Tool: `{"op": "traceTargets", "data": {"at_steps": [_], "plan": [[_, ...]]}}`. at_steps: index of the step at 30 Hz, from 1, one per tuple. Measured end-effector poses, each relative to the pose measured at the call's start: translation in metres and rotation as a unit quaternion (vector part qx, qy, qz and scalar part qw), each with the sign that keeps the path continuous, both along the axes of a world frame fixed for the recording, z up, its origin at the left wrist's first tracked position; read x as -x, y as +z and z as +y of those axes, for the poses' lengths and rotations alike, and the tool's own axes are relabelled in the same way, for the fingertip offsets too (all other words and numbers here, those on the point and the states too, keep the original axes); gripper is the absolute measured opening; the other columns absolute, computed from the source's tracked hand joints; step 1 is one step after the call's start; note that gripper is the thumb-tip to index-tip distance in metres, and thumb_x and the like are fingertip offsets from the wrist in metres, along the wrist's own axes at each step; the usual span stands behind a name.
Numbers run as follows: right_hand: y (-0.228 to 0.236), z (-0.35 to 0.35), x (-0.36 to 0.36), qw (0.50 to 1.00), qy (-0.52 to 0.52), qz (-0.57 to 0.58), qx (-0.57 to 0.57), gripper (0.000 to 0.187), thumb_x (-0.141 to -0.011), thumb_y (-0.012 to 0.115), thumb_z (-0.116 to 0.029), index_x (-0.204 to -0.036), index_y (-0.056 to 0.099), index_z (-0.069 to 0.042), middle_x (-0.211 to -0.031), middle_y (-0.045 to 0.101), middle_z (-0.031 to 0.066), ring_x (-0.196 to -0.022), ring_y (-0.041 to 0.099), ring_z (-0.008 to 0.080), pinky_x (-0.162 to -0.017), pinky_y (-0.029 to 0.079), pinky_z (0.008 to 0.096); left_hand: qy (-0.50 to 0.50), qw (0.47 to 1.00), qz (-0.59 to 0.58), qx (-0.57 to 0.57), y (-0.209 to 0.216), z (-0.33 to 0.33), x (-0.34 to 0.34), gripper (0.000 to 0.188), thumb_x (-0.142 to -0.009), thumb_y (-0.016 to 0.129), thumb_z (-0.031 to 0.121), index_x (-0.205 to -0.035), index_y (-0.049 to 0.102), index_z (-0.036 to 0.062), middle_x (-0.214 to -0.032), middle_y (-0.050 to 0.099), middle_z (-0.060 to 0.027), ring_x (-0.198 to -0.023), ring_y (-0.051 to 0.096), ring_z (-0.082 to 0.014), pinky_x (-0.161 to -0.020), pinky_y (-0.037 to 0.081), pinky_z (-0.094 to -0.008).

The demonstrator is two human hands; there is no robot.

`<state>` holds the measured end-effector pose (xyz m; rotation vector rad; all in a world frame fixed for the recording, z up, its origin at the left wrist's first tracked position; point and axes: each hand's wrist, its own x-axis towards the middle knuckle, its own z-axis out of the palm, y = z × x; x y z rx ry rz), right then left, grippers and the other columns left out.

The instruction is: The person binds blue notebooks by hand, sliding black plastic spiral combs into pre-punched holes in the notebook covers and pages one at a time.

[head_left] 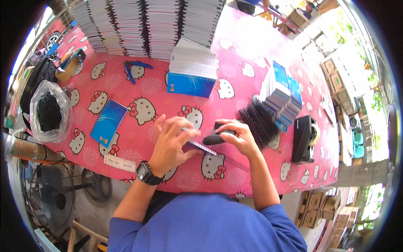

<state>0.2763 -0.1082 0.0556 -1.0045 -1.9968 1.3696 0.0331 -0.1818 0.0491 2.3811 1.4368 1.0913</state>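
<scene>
My left hand (pixel 173 140), with a black watch on its wrist, grips a small notebook (pixel 203 147) seen nearly edge-on, its fingers curled and slightly blurred. From the notebook's edge a thin spiral coil (pixel 235 162) trails right over the pink tablecloth. My right hand (pixel 236 135) is closed around a black hand tool (pixel 214 139) just above the notebook; its exact kind is hidden by the fingers. Right of that hand lies a bundle of black spiral coils (pixel 260 122). A blue spiral notebook (pixel 110 122) rests flat to the left.
Tall stacks of spiral-bound pads (pixel 147 27) stand at the back, with a shorter notebook stack (pixel 191 84) before them. Blue-handled pliers (pixel 134 69) lie nearby. A plastic bag (pixel 50 111) sits far left. Stacked blue notebooks (pixel 282 90) and a tape dispenser (pixel 304 138) stand right.
</scene>
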Motion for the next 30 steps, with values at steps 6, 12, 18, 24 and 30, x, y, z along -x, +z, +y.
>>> {"op": "traceTargets", "data": {"at_steps": [6, 12, 18, 24, 30], "plan": [[0.002, -0.011, 0.004, 0.98, 0.092, 0.094, 0.149, 0.082, -0.057, 0.078, -0.063, -0.107, 0.066, 0.001, -0.123, 0.057, 0.019, -0.116, 0.053, 0.0247, -0.098, 0.039, 0.0365, 0.041, 0.905, -0.407, 0.116, -0.032, 0.002, 0.004, 0.08, -0.048, 0.093, 0.024, -0.112, 0.047, 0.0076, -0.111, 0.048, -0.0098, -0.109, 0.047, -0.0192, -0.092, 0.039, -0.0352], [0.019, -0.012, 0.012, 0.981, 0.137, 0.114, 0.073, 0.073, -0.065, 0.069, -0.061, -0.102, 0.068, 0.003, -0.112, 0.062, 0.0207, -0.112, 0.055, 0.031, -0.094, 0.041, 0.0407, -0.014, 0.865, -0.447, 0.229, -0.05, 0.007, 0.013, 0.06, -0.056, 0.091, 0.022, -0.094, 0.047, 0.0099, -0.077, 0.049, 0.0026, -0.072, 0.047, -0.0064, -0.063, 0.042, -0.0232], [0.019, 0.002, 0.014, 0.965, 0.173, 0.166, 0.105, 0.053, -0.071, 0.073, -0.047, -0.102, 0.069, -0.003, -0.111, 0.062, 0.0218, -0.118, 0.051, 0.031, -0.097, 0.038, 0.0435, -0.021, 0.869, -0.429, 0.245, -0.047, 0.009, 0.014, 0.052, -0.058, 0.09, 0.02, -0.081, 0.044, 0.0115, -0.071, 0.048, 0.0047, -0.067, 0.044, -0.0049, -0.058, 0.038, -0.0232], [0.025, 0.008, 0.029, 0.981, 0.143, 0.116, 0.056, 0.036, -0.078, 0.07, -0.033, -0.099, 0.07, -0.003, -0.11, 0.065, 0.0163, -0.117, 0.051, 0.0299, -0.098, 0.038, 0.0423, -0.019, 0.886, -0.408, 0.22, -0.051, 0.009, 0.016, 0.053, -0.059, 0.09, 0.021, -0.082, 0.044, 0.0114, -0.07, 0.048, 0.0043, -0.066, 0.044, -0.0049, -0.056, 0.038, -0.0226], [0.009, -0.002, 0.033, 0.969, 0.064, 0.187, 0.149, 0.05, -0.084, 0.066, -0.041, -0.108, 0.064, 0.003, -0.122, 0.058, 0.0155, -0.115, 0.053, 0.0281, -0.098, 0.04, 0.0409, -0.026, 0.88, -0.413, 0.232, -0.048, 0.01, 0.012, 0.053, -0.059, 0.09, 0.021, -0.083, 0.044, 0.0114, -0.068, 0.048, 0.0043, -0.064, 0.044, -0.0054, -0.055, 0.037, -0.023]]}}
